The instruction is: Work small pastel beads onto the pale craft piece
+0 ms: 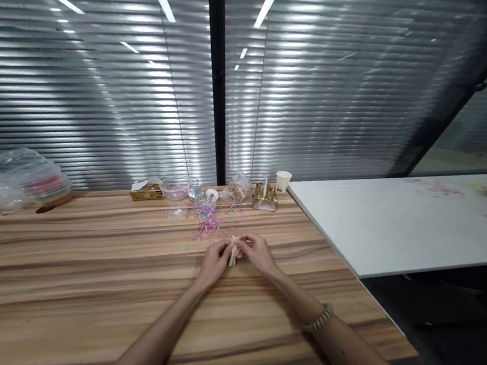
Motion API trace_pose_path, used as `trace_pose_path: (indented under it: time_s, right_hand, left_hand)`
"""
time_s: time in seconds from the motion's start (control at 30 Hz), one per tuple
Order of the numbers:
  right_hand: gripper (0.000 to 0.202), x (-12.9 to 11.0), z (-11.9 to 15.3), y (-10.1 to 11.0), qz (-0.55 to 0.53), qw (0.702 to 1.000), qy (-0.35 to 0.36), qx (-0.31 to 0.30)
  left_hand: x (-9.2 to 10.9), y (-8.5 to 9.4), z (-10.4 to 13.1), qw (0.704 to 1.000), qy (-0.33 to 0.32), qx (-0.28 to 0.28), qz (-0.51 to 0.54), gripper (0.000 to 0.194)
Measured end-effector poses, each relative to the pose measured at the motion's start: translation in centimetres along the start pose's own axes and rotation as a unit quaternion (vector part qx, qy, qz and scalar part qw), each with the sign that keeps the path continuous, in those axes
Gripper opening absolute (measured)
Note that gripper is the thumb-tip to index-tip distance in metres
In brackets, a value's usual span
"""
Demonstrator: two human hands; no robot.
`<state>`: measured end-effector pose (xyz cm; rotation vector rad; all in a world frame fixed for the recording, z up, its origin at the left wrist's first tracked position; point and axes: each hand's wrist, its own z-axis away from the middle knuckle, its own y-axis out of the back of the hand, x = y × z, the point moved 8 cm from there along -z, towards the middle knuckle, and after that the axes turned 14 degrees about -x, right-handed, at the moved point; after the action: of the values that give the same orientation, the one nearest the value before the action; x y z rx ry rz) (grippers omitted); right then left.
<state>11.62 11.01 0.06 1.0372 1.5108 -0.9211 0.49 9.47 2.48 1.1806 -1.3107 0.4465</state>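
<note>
A long wood-grain table (65, 289) stands against a glass wall covered by closed horizontal blinds (92, 105), split by a dark vertical frame post (219, 82). Ceiling strip lights (263, 12) reflect in the glass. A white table (401, 225) butts against it at right, above dark floor (464, 316).

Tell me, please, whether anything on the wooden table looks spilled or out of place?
Yes: small pastel pieces lie scattered loose on the wooden table, beyond both hands, beside their clear containers.
</note>
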Motion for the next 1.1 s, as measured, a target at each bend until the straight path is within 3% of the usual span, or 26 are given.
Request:
trace_pose_path:
  time_s: [0.27, 0.43, 0.57, 0.63, 0.7, 0.8, 0.93, 0.97, 1.1]
  right_hand:
    - [0.038, -0.3, 0.2, 1.0, 0.014, 0.999, -0.008, 0.043]
    - [0.041, 0.1, 0.3, 1.3, -0.022, 0.998, -0.027, 0.044]
    - [0.043, 0.5, 0.5, -0.7, -0.088, 0.993, -0.054, -0.056]
    - [0.043, 0.5, 0.8, -1.9, -0.122, 0.985, -0.063, -0.108]
    - [0.042, 0.5, 1.1, -2.6, -0.151, 0.979, -0.059, -0.12]
    - [0.041, 0.5, 1.1, -2.1, -0.178, 0.98, -0.039, -0.08]
    - [0.043, 1.1, 1.0, 0.0, -0.153, 0.987, -0.04, 0.02]
    - [0.045, 1.2, 1.0, 0.7, -0.138, 0.989, -0.039, 0.049]
    - [0.049, 0.8, 1.0, 2.8, -0.079, 0.987, -0.006, 0.136]
  left_hand:
    - [1.2, -1.5, 0.2, 0.995, -0.036, -0.067, -0.06, 0.025]
    - [0.5, -1.2, 0.7, 1.0, 0.0, -0.008, -0.03, 0.028]
    - [0.0, -1.6, 1.3, 0.999, 0.009, 0.031, 0.004, 0.046]
    - [-0.1, -2.0, 1.4, 0.999, 0.003, 0.015, 0.032, 0.055]
    - [0.2, -2.0, 1.5, 0.999, -0.007, -0.002, 0.053, 0.061]
    - [1.1, -0.4, 1.8, 1.0, -0.012, 0.017, 0.016, 0.062]
    - [1.8, 4.1, 2.4, 0.984, 0.004, 0.147, -0.103, 0.032]
    - [1.5, 4.7, 2.4, 0.98, 0.019, 0.147, -0.132, 0.029]
    - [-0.7, 3.9, 2.1, 0.962, 0.112, 0.043, -0.246, 0.028]
